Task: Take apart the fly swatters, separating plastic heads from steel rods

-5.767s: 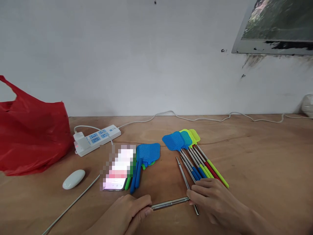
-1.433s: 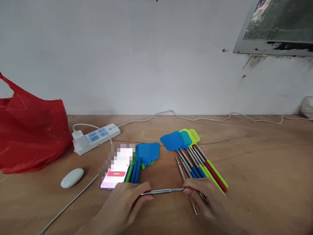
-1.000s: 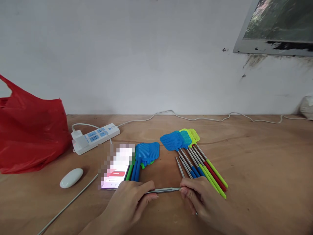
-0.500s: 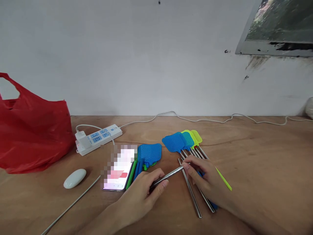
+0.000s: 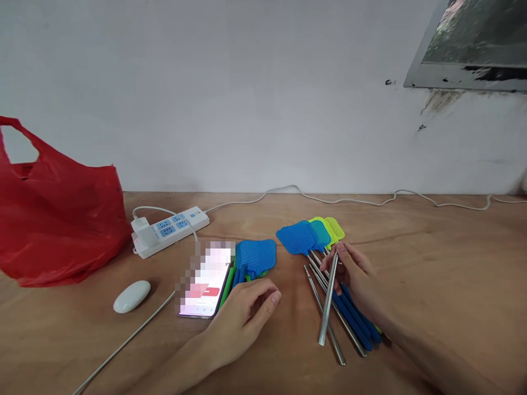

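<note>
Head cam: R hand (image 5: 353,269) pinches upper end of metal rod (image 5: 328,302), which slants over loose rods (image 5: 336,346) by R-side swatters (image 5: 297,238). L hand (image 5: 245,312) half-curled, thumb apart, nothing visibly held, next to phone (image 5: 201,302). Risk: weak pinch could drop rod, prob. scattering loose rods. Most room R of swatters; wall (image 5: 263,109) bounds back; near table (image 5: 444,263) edge not visible.

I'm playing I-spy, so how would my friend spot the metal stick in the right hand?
On the brown table, find the fly swatters with blue and lime heads, right of the middle. Just in front of those, the right hand holds a silver rod. Its near end slants left, while the other metal rods beside it slant right.
</note>
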Available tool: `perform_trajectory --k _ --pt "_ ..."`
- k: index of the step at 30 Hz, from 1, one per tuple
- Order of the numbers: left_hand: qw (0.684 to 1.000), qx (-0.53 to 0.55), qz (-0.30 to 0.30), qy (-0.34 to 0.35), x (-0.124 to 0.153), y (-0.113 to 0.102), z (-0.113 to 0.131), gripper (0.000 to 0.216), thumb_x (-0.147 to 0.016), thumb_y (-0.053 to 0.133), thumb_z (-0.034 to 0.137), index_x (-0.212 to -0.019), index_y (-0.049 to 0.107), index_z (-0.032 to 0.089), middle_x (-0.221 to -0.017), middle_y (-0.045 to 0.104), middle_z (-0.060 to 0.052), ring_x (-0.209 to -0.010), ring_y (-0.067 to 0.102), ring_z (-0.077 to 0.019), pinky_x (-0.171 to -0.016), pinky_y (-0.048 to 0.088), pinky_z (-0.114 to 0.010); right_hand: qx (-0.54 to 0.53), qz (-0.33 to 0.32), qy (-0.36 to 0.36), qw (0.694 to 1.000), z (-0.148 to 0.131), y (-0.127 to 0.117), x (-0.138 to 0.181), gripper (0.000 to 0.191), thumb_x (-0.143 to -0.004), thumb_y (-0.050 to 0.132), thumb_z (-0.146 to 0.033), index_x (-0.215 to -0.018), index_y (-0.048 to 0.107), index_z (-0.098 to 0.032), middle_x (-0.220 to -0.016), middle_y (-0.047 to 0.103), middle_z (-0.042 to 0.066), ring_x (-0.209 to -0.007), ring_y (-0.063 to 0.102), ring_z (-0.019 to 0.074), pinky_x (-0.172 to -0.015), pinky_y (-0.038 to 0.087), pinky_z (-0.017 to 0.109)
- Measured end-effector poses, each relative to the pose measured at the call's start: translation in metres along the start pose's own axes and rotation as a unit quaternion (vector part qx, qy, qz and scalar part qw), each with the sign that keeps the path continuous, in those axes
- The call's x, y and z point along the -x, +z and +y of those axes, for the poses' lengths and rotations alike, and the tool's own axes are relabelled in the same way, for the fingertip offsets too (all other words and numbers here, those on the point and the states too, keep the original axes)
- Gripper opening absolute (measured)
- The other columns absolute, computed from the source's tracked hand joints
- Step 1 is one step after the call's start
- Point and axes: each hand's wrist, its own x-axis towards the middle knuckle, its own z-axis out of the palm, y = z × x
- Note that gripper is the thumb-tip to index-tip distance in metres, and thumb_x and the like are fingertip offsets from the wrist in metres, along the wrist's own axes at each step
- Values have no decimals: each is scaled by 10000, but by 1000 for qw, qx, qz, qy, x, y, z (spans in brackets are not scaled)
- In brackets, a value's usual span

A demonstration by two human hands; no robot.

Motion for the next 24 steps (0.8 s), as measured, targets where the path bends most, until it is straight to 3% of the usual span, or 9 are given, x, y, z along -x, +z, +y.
perform_trajectory --k 5,8,11,14,17,21,24 --pt "999 -22 -31 12 -1 9 -3 306 -1040 409 294 -761 492 199 -698 510 20 -648 497 -144 -582 324 -254 91 -53 42 994 4 6 4 418 -925 498 -655 -915 461 -239 -555 600 -70 -315 441 90 -304 302 180" --pt "998 -41 -34 22 -1 7 -2 306 -1039 404 283 -754 479 200 -700 510 16 -654 494 -148 -591 324 -258 152 -98 48 982 7 8 6 427 -938 476 -632 -1042 497 -219 -573 599 -67 -335 441 96 -324 302 190" --pt "998 -54 -31 30 -1 3 -2 317 -1054 372 284 -770 485 200 -718 523 12 -673 505 -153 -617 343 -262 230 -130 -13 964 11 7 7 432 -953 521 -511 -1242 496 -191 -650 584 -55 -468 519 128 -422 388 229" --pt "997 -62 -31 33 0 1 -2 328 -1062 353 289 -779 493 201 -723 532 9 -678 515 -158 -632 361 -265 360 -117 -123 917 18 5 7 500 -953 528 -376 -1394 449 -154 -695 565 -36 -567 553 166 -530 435 284" --pt "996 -78 -32 36 0 2 -3 307 -1053 378 283 -792 516 199 -748 557 3 -694 538 -162 -636 377 -261 490 -83 -202 844 26 4 9 520 -952 491 -288 -1445 433 -134 -788 623 20 -634 608 206 -601 471 337" --pt "994 -98 -34 45 1 4 -5 271 -1045 398 265 -854 577 193 -809 607 -16 -747 578 -173 -663 406 -264 591 -62 -270 758 34 5 11 400 -920 489 -207 -1306 583 -170 -992 684 110 -938 666 287 -740 526 389" --pt "992 -112 -35 48 1 4 -6 268 -1042 402 264 -866 590 192 -813 617 -23 -749 585 -178 -659 411 -264 628 -56 -275 726 37 4 12 351 -914 485 -187 -1234 628 -170 -1113 673 138 -1010 659 300 -746 549 394"
